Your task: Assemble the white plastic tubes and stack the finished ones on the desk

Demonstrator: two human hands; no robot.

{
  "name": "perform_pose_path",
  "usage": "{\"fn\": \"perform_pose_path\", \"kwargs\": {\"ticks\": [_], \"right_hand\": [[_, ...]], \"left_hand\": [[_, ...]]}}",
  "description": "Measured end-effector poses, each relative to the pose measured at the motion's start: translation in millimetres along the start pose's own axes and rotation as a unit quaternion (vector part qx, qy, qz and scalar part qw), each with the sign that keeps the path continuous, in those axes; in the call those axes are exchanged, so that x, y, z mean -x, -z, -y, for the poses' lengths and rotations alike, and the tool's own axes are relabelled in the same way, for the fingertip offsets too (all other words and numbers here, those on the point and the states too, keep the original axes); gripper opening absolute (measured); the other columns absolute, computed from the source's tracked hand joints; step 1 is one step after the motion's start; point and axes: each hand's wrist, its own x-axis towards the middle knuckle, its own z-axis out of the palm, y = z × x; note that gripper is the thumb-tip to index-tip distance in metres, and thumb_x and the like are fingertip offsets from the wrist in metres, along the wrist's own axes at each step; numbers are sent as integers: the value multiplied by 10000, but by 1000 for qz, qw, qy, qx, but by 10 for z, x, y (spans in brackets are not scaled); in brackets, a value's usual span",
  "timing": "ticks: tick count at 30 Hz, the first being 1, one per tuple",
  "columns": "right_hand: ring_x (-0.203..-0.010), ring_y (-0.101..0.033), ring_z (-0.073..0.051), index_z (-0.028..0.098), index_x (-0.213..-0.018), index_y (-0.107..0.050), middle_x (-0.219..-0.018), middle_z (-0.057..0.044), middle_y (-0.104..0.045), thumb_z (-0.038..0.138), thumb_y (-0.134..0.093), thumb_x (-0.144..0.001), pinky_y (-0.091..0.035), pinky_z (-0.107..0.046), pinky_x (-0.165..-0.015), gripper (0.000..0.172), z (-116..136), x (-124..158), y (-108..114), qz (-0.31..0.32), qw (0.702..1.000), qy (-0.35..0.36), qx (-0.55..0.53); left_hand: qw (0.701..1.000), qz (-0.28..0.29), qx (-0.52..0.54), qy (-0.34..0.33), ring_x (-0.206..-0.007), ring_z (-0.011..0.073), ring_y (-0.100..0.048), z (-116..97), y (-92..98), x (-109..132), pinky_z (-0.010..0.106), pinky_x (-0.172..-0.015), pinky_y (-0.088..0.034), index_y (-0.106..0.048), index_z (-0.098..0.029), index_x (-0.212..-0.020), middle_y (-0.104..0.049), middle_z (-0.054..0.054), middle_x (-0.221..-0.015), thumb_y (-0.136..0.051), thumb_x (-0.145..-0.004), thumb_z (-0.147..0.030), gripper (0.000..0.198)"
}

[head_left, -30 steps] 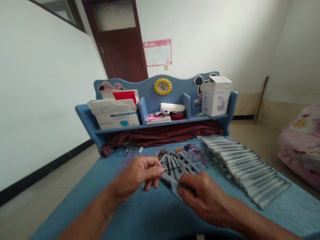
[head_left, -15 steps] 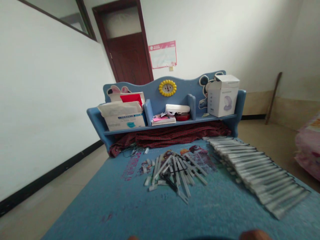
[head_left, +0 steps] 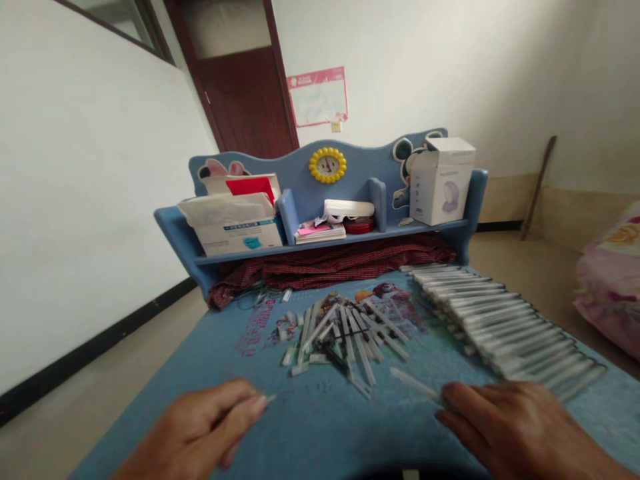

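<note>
My left hand [head_left: 207, 427] is closed in a pinch at the lower left. A small pale pointed piece [head_left: 271, 399] sticks out past its fingertips; the rest of it is hidden. At the lower right, my right hand [head_left: 505, 423] grips one end of a translucent pen barrel [head_left: 415, 383], which points up and left above the table. Between and beyond the hands lies a loose pile of pen parts [head_left: 357, 343]: clear barrels, short caps and dark, thin pieces. To the right, a long row of pens [head_left: 515, 327] lies side by side, partly behind my right hand.
The blue table [head_left: 175, 387] carries a back shelf [head_left: 395, 235] with a mask box [head_left: 240, 237], papers, a red round case [head_left: 360, 227] and a white box [head_left: 443, 183]. Red checked cloth [head_left: 325, 263] lies beneath the shelf. A dark rounded edge shows at the bottom.
Both hands have risen into view from the bottom edge, the right with a pen barrel, the left with a small pale piece. The view has shifted slightly.
</note>
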Motion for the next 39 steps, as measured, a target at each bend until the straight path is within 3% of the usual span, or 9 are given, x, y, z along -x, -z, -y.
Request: {"fn": "perform_pose_path", "kwargs": {"ticks": [3, 5, 8, 12, 18, 25, 33, 36, 39], "right_hand": [[-493, -620, -173, 234, -724, -575, -572, -34, -661, 327, -416, -902, -276, -273, -442, 256, 161, -441, -3, 20, 996, -43, 74], [-544, -645, -194, 213, -758, -588, -640, -61, -690, 308, -409, -903, -320, -259, -463, 249, 275, -686, -16, 44, 993, -61, 86], [-610, -663, -232, 175, -829, -601, -693, -107, -701, 240, -423, -883, -403, -269, -514, 197, 387, -963, -77, 52, 993, -50, 93], [-689, -672, -256, 135, -873, -603, -746, -137, -698, 125, -446, -815, -464, -300, -556, 167, 418, -1222, -197, 45, 994, -32, 91], [-727, -658, -237, 116, -939, -583, -839, -146, -679, 112, -419, -814, -494, -319, -588, 206, 369, -1388, -321, 34, 995, -37, 82], [-797, -619, -233, 145, -924, -579, -900, -128, -643, 138, -423, -834, -473, -324, -639, 181, 254, -1142, -189, 21, 994, -50, 93], [-725, -606, -194, 190, -790, -589, -781, -51, -629, 158, -412, -882, -382, -278, -600, 201, -284, -384, 150, -3, 969, -178, 174], [-729, -602, -199, 197, -777, -586, -770, -35, -618, 152, -454, -859, -366, -281, -605, 162, -521, -67, 207, -7, 953, -212, 216], [-752, -596, -203, 201, -767, -580, -778, -32, -605, 134, -479, -838, -363, -283, -617, 140, -701, 176, 222, -13, 942, -221, 253]], "left_hand": [[997, -3, -67, -40, -496, 148, -489, -589, -118, -273, 230, -500, -331, -535, -213, -498, -496, -25, -483, -527, -727, -465, 340], [990, -31, -106, -88, -521, 162, -517, -746, -216, -464, 234, -517, -330, -570, -213, -533, -534, -15, -504, -507, -744, -415, 299], [970, -56, -190, -140, -596, 196, -573, -721, -345, -771, 253, -573, -348, -630, -212, -630, -622, 29, -605, -492, -767, -340, 233], [943, -86, -284, -151, -674, 237, -621, -637, -472, -1108, 273, -610, -358, -663, -226, -755, -675, 70, -691, -485, -781, -306, 198], [940, -110, -283, -157, -777, 294, -646, -650, -516, -1291, 306, -670, -384, -671, -226, -902, -705, 113, -794, -527, -754, -339, 235], [920, -87, -354, -145, -781, 275, -656, -645, -504, -1259, 298, -649, -407, -651, -197, -929, -708, 105, -824, -412, -825, -368, 311], [917, -77, -345, -184, -762, 205, -657, -816, -644, -1173, 268, -653, -437, -637, -186, -880, -704, 53, -808, -395, -865, -316, 276], [893, -125, -316, -296, -721, 199, -650, -755, -812, -1100, 283, -658, -460, -630, -165, -878, -692, 60, -785, -409, -878, -325, 273], [816, -134, -282, -486, -814, 205, -630, -715, -999, -925, 311, -762, -468, -597, -144, -982, -678, 85, -873, -440, -881, -333, 266]]}}
